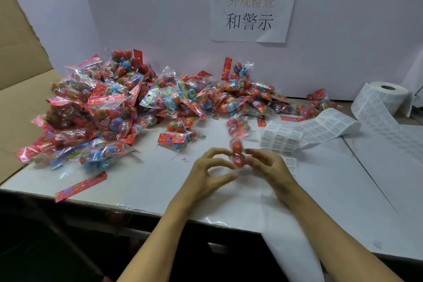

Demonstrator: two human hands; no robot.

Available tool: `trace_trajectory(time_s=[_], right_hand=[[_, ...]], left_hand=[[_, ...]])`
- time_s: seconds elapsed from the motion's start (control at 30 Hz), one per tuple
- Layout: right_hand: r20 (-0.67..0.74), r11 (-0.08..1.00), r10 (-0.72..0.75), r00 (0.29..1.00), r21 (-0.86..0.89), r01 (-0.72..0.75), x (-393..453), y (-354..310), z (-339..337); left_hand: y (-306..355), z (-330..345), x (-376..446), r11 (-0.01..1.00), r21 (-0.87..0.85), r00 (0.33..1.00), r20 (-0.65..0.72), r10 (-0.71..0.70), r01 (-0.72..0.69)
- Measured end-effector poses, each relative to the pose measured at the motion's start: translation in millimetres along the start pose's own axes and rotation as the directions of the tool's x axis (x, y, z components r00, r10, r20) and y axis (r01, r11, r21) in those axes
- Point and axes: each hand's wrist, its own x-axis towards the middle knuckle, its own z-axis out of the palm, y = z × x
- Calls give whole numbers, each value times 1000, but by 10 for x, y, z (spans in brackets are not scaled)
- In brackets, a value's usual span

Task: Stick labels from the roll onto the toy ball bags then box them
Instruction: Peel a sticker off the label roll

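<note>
A clear bag of red toy balls (237, 144) stands on end between my two hands above the white table (332, 190). My right hand (267, 165) pinches its lower end. My left hand (209, 171) has curled fingers beside the bag; the blur hides whether they touch it. A large heap of toy ball bags (128, 107) covers the table's back left. The label roll (389, 96) stands at the back right, and its strip of labels (320, 128) trails toward the hands.
An open cardboard box (20, 89) stands at the left edge. A loose red header card (81, 186) lies near the front edge. A paper sign (251, 9) hangs on the white back wall. Backing paper (295, 252) drapes over the front edge.
</note>
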Motion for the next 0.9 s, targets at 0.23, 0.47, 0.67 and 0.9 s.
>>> trace_trajectory(time_s=[0.23,0.47,0.67,0.9], right_hand=[[66,999,6,998,34,-8,-17,21,15],[253,988,21,967,-152,19,-46,-56,37],[168,990,7,986,-142,17,-75,-97,102],[179,992,28,983,-126,-5,-70,-39,64]], left_hand=[[-20,-49,5,849,-474,923,-167,-345,232],[-35,-33,28,791,-464,912,111,-394,399],[-11,-69,29,765,-510,914,128,-385,393],[0,-63,32,798,-431,905,144,-400,421]])
